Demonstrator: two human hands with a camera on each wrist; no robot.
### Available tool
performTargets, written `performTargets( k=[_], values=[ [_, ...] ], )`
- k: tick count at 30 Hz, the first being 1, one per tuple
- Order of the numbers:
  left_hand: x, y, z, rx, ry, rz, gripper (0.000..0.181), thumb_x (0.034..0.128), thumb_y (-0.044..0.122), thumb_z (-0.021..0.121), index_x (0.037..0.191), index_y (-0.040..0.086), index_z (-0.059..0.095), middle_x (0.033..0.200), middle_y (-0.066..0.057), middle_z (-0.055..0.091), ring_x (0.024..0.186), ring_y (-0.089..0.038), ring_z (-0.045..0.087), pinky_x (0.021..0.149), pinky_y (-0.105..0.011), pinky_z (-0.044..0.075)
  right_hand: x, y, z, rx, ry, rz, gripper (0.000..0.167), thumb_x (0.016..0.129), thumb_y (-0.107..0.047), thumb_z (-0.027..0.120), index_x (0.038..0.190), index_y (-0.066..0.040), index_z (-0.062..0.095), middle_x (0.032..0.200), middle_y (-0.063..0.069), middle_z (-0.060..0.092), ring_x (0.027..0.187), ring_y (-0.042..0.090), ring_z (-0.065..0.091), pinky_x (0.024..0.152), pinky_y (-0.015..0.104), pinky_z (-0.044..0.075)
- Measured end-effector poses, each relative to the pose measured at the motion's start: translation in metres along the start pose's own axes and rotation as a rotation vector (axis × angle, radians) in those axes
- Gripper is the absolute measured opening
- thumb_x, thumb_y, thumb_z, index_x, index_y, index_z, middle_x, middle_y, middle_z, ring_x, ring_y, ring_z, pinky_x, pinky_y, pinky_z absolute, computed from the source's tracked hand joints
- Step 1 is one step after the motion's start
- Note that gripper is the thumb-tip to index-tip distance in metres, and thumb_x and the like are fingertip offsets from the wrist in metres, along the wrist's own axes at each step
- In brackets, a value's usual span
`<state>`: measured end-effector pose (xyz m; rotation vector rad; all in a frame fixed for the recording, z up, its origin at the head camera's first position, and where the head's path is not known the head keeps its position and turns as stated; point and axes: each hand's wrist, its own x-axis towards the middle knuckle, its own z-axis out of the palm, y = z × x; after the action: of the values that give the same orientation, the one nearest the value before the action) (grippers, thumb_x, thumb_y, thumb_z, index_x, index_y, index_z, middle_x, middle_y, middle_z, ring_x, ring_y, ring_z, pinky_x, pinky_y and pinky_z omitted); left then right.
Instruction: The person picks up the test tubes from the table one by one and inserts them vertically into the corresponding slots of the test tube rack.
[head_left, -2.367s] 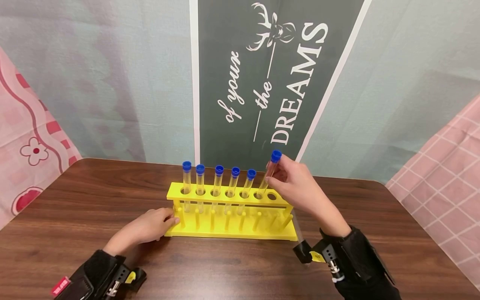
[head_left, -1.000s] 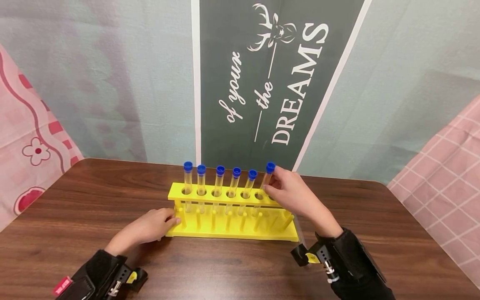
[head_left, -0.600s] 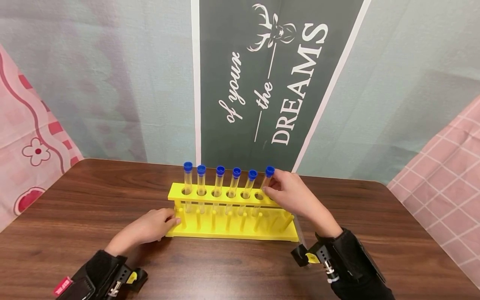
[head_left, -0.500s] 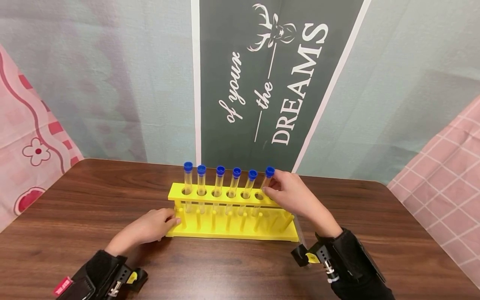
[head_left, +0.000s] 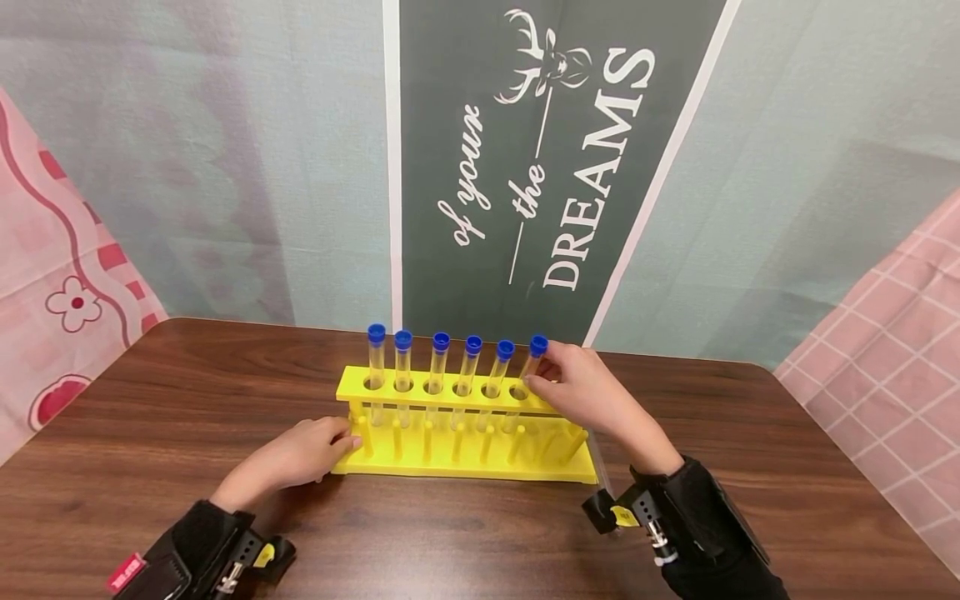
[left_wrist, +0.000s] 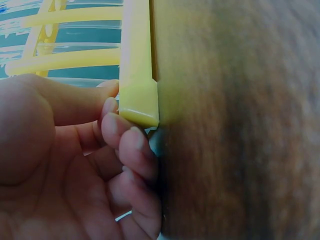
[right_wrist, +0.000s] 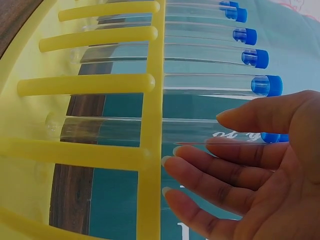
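A yellow test tube rack (head_left: pixel 462 467) stands on the table, holding a row of several clear test tubes (right_wrist: pixel 210 84) with blue caps. At the rack's left end my left hand (head_left: pixel 303 452) pinches the base corner between thumb and fingertips, close to the tabletop. My right hand (head_left: pixel 588 383) has its thumb and index finger around the upper part of the rightmost test tube (head_left: pixel 533 364), just below its cap. That tube passes through a rack hole, and in the right wrist view its rounded end reaches the base. The other right fingers are loosely bent behind it.
Upright yellow pegs (head_left: pixel 457 442) line the rack's front. The brown wooden table (head_left: pixel 420 533) extends around it. Behind hangs a cloth with a dark lettered panel (head_left: pixel 480 275), and pink cloths flank both sides.
The rightmost tube has gone down through its rack hole with my right hand, mostly by one second ago, and hardly moves since. My left hand stays at the rack's left end.
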<state>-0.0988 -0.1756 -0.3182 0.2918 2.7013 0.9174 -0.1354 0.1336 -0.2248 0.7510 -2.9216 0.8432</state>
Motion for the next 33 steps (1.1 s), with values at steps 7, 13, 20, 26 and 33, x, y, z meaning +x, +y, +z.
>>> performTargets(
  k=[7, 13, 20, 26, 33],
  values=[
    [-0.0010, 0.0015, -0.0008, -0.001, 0.004, -0.001, 0.019, 0.0936, 0.019, 0.052, 0.080, 0.005, 0.049, 0.058, -0.004, 0.039, 0.047, -0.015, 0.043, 0.048, -0.028, 0.036, 0.0009, 0.0019, 0.0003, -0.011, 0.009, -0.004, 0.005, 0.086, -0.007, 0.057, 0.085, -0.003, 0.059, 0.078, 0.004, 0.062, 0.073, 0.017, 0.059, 0.066, 0.031, 0.048],
    [-0.0009, 0.0016, -0.0008, -0.001, 0.001, -0.002, 0.019, 0.0938, 0.019, 0.052, 0.081, 0.005, 0.049, 0.058, -0.004, 0.040, 0.047, -0.015, 0.043, 0.048, -0.028, 0.035, 0.0009, 0.0029, 0.0006, -0.006, 0.003, 0.003, 0.004, 0.085, -0.006, 0.058, 0.085, -0.002, 0.059, 0.078, 0.004, 0.062, 0.074, 0.017, 0.059, 0.067, 0.031, 0.049],
    [-0.0009, 0.0008, -0.0008, -0.003, 0.003, 0.008, 0.019, 0.0940, 0.019, 0.052, 0.081, 0.005, 0.049, 0.058, -0.004, 0.039, 0.047, -0.015, 0.043, 0.048, -0.028, 0.035, 0.0012, 0.0041, 0.0007, -0.008, 0.000, 0.006, 0.005, 0.083, -0.006, 0.059, 0.085, -0.001, 0.060, 0.078, 0.005, 0.062, 0.074, 0.019, 0.060, 0.068, 0.031, 0.049],
    [-0.0003, 0.0003, -0.0005, 0.003, 0.004, 0.006, 0.020, 0.0938, 0.020, 0.052, 0.081, 0.005, 0.049, 0.058, -0.003, 0.039, 0.047, -0.015, 0.043, 0.048, -0.028, 0.035, 0.0005, 0.0056, 0.0002, -0.008, 0.001, -0.004, 0.005, 0.082, -0.004, 0.059, 0.086, -0.001, 0.059, 0.077, 0.005, 0.062, 0.075, 0.019, 0.061, 0.068, 0.032, 0.050],
    [0.0002, 0.0003, 0.0004, -0.003, 0.007, 0.000, 0.019, 0.0935, 0.018, 0.053, 0.080, 0.006, 0.049, 0.058, -0.003, 0.039, 0.047, -0.015, 0.043, 0.048, -0.028, 0.036, -0.0021, 0.0065, -0.0008, -0.017, -0.010, 0.001, 0.006, 0.080, -0.003, 0.060, 0.086, 0.000, 0.059, 0.076, 0.004, 0.060, 0.073, 0.018, 0.059, 0.068, 0.031, 0.049]
  ],
)
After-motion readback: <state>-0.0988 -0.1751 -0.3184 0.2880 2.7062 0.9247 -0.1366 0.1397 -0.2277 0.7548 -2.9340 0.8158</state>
